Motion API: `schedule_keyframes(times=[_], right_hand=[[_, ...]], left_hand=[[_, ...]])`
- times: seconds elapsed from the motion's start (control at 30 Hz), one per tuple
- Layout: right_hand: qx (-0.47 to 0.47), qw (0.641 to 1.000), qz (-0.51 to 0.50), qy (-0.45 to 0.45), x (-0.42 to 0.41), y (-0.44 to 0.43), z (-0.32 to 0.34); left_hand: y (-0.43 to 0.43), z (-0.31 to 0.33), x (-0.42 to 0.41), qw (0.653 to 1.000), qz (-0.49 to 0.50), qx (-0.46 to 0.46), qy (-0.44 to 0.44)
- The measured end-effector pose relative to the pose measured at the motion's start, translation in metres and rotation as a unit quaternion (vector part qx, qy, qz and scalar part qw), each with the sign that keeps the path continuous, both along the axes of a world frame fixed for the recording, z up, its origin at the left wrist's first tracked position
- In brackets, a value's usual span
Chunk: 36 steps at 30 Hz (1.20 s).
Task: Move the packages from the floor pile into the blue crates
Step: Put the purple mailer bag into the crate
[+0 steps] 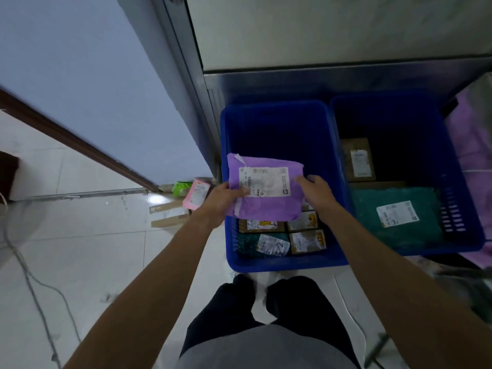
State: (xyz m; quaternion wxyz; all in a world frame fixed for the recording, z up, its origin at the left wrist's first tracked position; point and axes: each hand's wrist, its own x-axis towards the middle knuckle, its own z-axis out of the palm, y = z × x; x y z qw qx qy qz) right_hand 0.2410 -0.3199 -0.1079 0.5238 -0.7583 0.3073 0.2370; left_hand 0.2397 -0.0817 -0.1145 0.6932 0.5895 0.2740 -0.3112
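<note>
Purple mailer bag (269, 206) held over blue crate (277, 123); left hand (221, 201) grips its 9 o'clock edge, right hand (316, 193) grips 3 o'clock edge. Shipping label (266, 181) faces up.

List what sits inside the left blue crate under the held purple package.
Three brown boxes and a teal mailer show at the left blue crate front. The purple package hides whatever lies directly beneath it.
</note>
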Motion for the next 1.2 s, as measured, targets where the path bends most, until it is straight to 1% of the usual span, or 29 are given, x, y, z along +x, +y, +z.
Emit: schedule_keyframes(times=[0.03,0.07,0.23,0.3,0.43,0.57,0.63,0.73,0.83,0.9,0.97,1.03,1.13,1.2], right_hand=[[0.023,1.000,0.000,0.015,-0.004,-0.002,-0.008],[0.023,1.000,0.004,0.021,-0.009,-0.004,-0.015],[-0.016,0.998,0.041,0.042,-0.017,-0.014,-0.049],[-0.024,0.996,0.060,0.063,-0.017,-0.018,-0.063],[-0.053,0.987,0.130,0.084,-0.012,-0.028,-0.117],[-0.064,0.974,0.195,0.096,-0.012,-0.028,-0.162],[-0.068,0.968,0.222,0.100,-0.016,-0.025,-0.185],[-0.080,0.953,0.266,0.120,-0.025,-0.020,-0.214],[-0.092,0.943,0.291,0.134,-0.039,-0.016,-0.240],[-0.097,0.938,0.299,0.147,-0.048,-0.014,-0.254],[-0.088,0.936,0.298,0.163,-0.057,-0.013,-0.269],[-0.068,0.937,0.282,0.195,-0.062,-0.014,-0.278],[-0.070,0.929,0.267,0.248,-0.064,-0.019,-0.280],[-0.082,0.924,0.277,0.248,-0.062,-0.020,-0.275]], left_hand=[[-0.001,-0.007,-0.002,1.000,0.001,-0.005,0.008],[-0.003,-0.013,-0.004,1.000,-0.001,-0.002,0.018],[-0.018,-0.045,-0.015,0.998,-0.018,0.028,0.052],[-0.024,-0.059,-0.018,0.996,-0.038,0.058,0.063],[-0.030,-0.096,-0.020,0.988,-0.051,0.127,0.077],[-0.034,-0.142,-0.028,0.969,-0.069,0.225,0.076],[-0.035,-0.165,-0.032,0.959,-0.075,0.258,0.088],[-0.046,-0.194,-0.040,0.956,-0.072,0.262,0.110],[-0.057,-0.217,-0.049,0.957,-0.062,0.249,0.138],[-0.062,-0.236,-0.055,0.953,-0.075,0.261,0.138],[-0.066,-0.251,-0.062,0.943,-0.092,0.279,0.155],[-0.068,-0.258,-0.069,0.927,-0.132,0.308,0.169],[-0.070,-0.257,-0.075,0.885,-0.237,0.364,0.167],[-0.073,-0.251,-0.075,0.864,-0.283,0.388,0.151]])
